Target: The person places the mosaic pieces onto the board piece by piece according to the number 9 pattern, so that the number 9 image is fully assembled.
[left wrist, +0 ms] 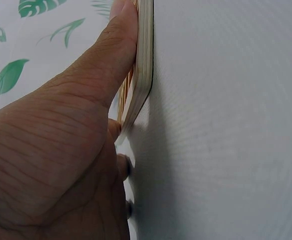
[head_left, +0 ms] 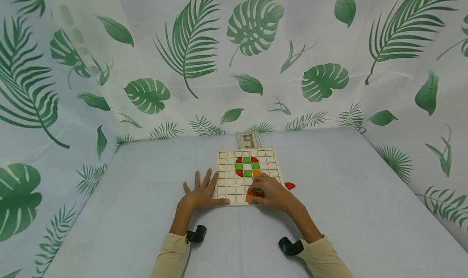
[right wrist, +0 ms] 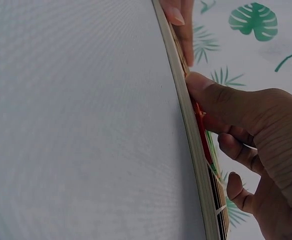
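A pale wooden grid board (head_left: 226,183) lies on the table. Red, green and orange tiles form a ring on it, including a green tile (head_left: 248,173) and an orange tile (head_left: 256,172). My left hand (head_left: 201,194) lies with spread fingers at the board's left side, its thumb resting on the near-left corner. Over the near edge, my right hand (head_left: 272,192) pinches an orange square tile (head_left: 250,197) between thumb and index finger. Beside that tile, a red tile (right wrist: 203,137) and a green piece (head_left: 259,191) are partly hidden under the right hand.
A loose red quarter-round tile (head_left: 290,185) lies on the table just right of the board. Behind the board is a small pattern card (head_left: 241,141) showing a coloured grid figure. A leaf-print cloth (head_left: 219,66) hangs around the white table (head_left: 153,176).
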{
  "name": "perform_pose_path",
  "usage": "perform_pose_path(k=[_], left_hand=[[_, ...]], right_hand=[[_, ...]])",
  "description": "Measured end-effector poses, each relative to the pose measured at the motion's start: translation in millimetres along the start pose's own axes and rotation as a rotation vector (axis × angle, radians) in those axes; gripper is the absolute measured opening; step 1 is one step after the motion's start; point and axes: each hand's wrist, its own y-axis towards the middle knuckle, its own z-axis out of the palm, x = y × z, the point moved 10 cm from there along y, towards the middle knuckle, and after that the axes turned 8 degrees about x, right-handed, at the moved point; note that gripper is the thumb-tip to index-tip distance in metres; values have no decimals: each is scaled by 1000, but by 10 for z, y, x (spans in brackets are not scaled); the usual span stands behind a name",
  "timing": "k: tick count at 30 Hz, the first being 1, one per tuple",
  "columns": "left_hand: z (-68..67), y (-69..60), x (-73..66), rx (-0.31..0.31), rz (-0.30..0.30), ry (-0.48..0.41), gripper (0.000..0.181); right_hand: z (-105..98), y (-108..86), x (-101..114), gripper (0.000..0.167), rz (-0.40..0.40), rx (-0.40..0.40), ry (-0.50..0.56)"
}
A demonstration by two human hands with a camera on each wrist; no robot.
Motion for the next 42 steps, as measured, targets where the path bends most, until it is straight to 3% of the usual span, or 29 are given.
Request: perform_pose_path(k=[21, 33, 42], left_hand=[[-2, 0, -11, 2, -4, 4, 109], [-8, 1, -20, 0, -2, -2, 108], [-22, -20, -15, -4, 5, -34, 108]], right_hand=[[-52, -37, -55, 25, 26, -26, 18], [-172, -112, -224, 23, 63, -59, 22], [-285, -212, -373, 24, 108, -101, 100]])
